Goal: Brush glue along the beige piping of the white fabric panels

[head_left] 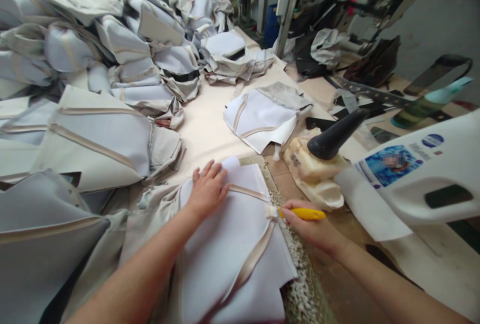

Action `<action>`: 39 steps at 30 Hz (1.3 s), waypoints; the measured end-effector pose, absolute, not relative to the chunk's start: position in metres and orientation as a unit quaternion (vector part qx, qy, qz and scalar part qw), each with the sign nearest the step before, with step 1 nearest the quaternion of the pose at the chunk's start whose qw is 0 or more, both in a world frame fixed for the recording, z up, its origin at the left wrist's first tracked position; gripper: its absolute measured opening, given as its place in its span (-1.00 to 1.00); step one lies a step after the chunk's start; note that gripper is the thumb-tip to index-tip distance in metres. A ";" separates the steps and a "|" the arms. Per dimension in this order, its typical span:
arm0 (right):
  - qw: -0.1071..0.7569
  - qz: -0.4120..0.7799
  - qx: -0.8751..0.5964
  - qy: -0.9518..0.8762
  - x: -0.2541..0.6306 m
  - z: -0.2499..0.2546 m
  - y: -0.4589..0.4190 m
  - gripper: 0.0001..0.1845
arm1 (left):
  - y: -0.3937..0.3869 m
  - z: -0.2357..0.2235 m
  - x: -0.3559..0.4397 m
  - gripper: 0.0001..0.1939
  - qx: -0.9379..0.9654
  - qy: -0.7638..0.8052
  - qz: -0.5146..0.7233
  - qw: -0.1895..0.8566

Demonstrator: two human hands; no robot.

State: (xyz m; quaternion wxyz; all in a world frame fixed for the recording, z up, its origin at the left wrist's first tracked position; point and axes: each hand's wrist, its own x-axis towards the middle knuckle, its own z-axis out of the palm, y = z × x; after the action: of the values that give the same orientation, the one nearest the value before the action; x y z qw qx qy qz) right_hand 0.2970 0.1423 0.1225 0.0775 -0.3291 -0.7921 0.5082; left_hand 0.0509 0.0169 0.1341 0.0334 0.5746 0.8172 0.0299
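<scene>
Fabric panel [228, 244], pale grey-white with tan seam strips, lies on the counter [210, 124] directly in front of the person, its long axis running away from the body. The left hand [207, 189] presses flat and open on its far end, grasping nothing. The right hand [313, 226], just off the panel's right edge, has its grip clenched around a yellow-handled brush [300, 213], whose whitish tip touches a seam strip. Both hands sit equally near. The cloth looks soft, smooth and foam-backed. A lumpy, yellowish glue-crusted pot [315, 174] sits near the right hand.
</scene>
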 end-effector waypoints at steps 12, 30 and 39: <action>0.136 0.429 -0.285 -0.846 0.255 0.116 0.168 -0.74 | 0.056 0.137 -0.032 -0.47 0.488 0.800 -0.080 0.340; 0.231 0.442 -0.356 -0.790 0.190 0.100 0.213 -0.76 | 0.064 0.139 -0.039 -0.30 0.432 0.774 -0.030 0.462; 0.134 0.524 -0.362 -0.759 0.257 0.121 0.175 -0.77 | 0.066 0.139 -0.033 -0.34 0.351 0.745 0.046 0.565</action>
State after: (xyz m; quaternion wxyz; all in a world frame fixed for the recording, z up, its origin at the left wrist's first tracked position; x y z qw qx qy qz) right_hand 0.2566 0.1748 0.1209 0.1335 -0.3621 -0.7590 0.5244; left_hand -0.0333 0.0662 0.1390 0.5648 0.3512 0.7454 0.0462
